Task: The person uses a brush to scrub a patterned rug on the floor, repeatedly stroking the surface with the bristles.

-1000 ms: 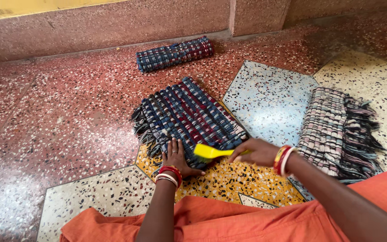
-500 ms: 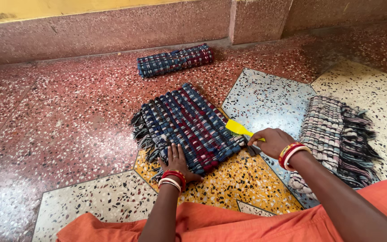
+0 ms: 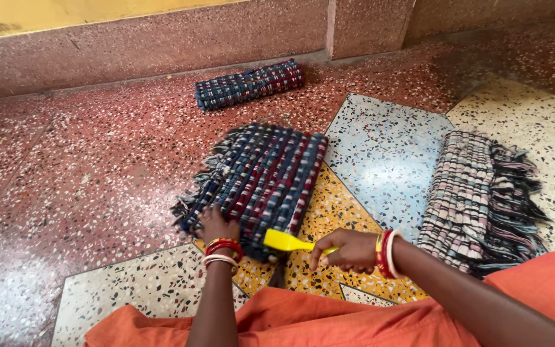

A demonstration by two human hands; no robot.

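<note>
Sitting on the speckled floor (image 3: 97,167) in orange cloth (image 3: 329,321), the person's right hand (image 3: 348,249) is closed around one yellow brush (image 3: 284,241), its head at the near edge of the blue-and-red woven mat (image 3: 264,177). The left hand (image 3: 216,226) grips that mat's fringed corner. Three mats total: this one, a pale striped folded one (image 3: 476,193) off right, and a rolled one (image 3: 250,83) by the far wall (image 3: 162,32).

Both arms reach forward, bangles on each wrist. Left hand (image 3: 216,226) is pressed down flat-ish with fingers curled, right hand (image 3: 348,249) has its grip closed, knuckles up, fingers pointing left.
</note>
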